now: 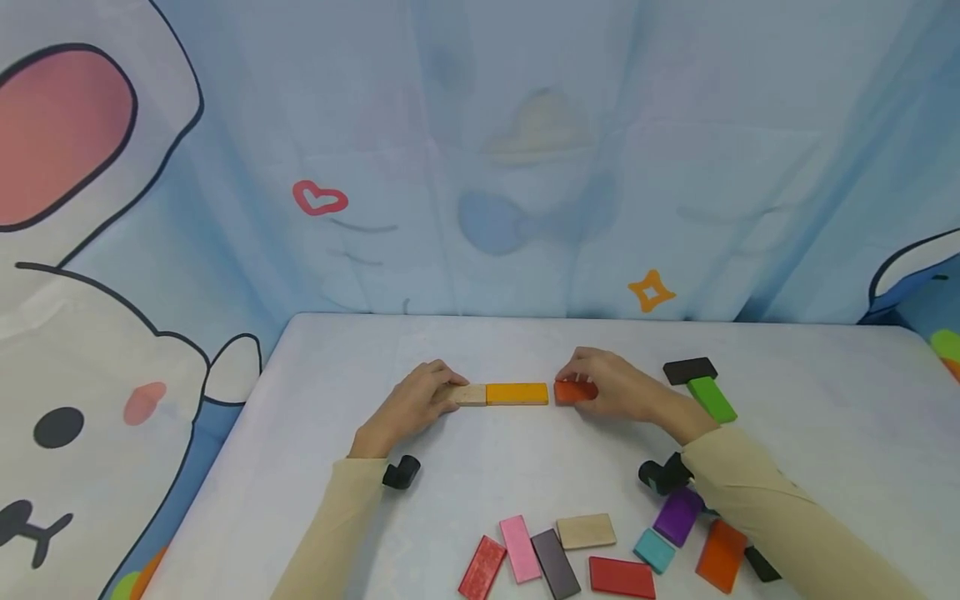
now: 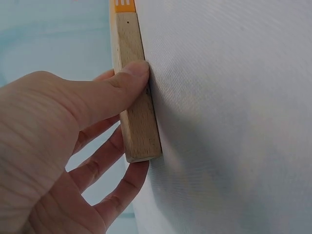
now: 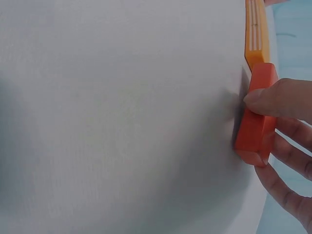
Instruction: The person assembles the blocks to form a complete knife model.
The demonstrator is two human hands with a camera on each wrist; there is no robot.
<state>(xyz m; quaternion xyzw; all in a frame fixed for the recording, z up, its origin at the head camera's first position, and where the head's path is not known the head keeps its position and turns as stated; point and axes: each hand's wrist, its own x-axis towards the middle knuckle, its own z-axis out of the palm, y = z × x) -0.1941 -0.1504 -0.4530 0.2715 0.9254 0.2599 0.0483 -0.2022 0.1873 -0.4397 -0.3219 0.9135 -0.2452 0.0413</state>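
Red, pink and grey loose blocks (image 1: 521, 549) lie nearest the head camera on the white counter (image 1: 480, 467); working from my remote seat, I'd keep the sleeves (image 1: 341, 508) from brushing them. Farther in, the right hand (image 1: 618, 385) pinches an orange-red block (image 3: 263, 127) between thumb and fingers, just beside the right end of the yellow block (image 1: 517, 394), with a narrow gap in the head view. The left hand (image 1: 417, 398) pinches a plain wooden block (image 2: 139, 129), which touches the yellow one's left end. I judge the step to be closing that gap: I'd let the left hand brace without pushing, keep the right one low and slow, and square the end faces before contact. Too firm a nudge could skew the yellow block, which no fingers hold. Whether the orange-red block lies flat, I can't tell. Off to the right are a green block (image 1: 712, 399) and, farther back, a black block (image 1: 690, 371); behind everything hangs a printed curtain (image 1: 390, 75).
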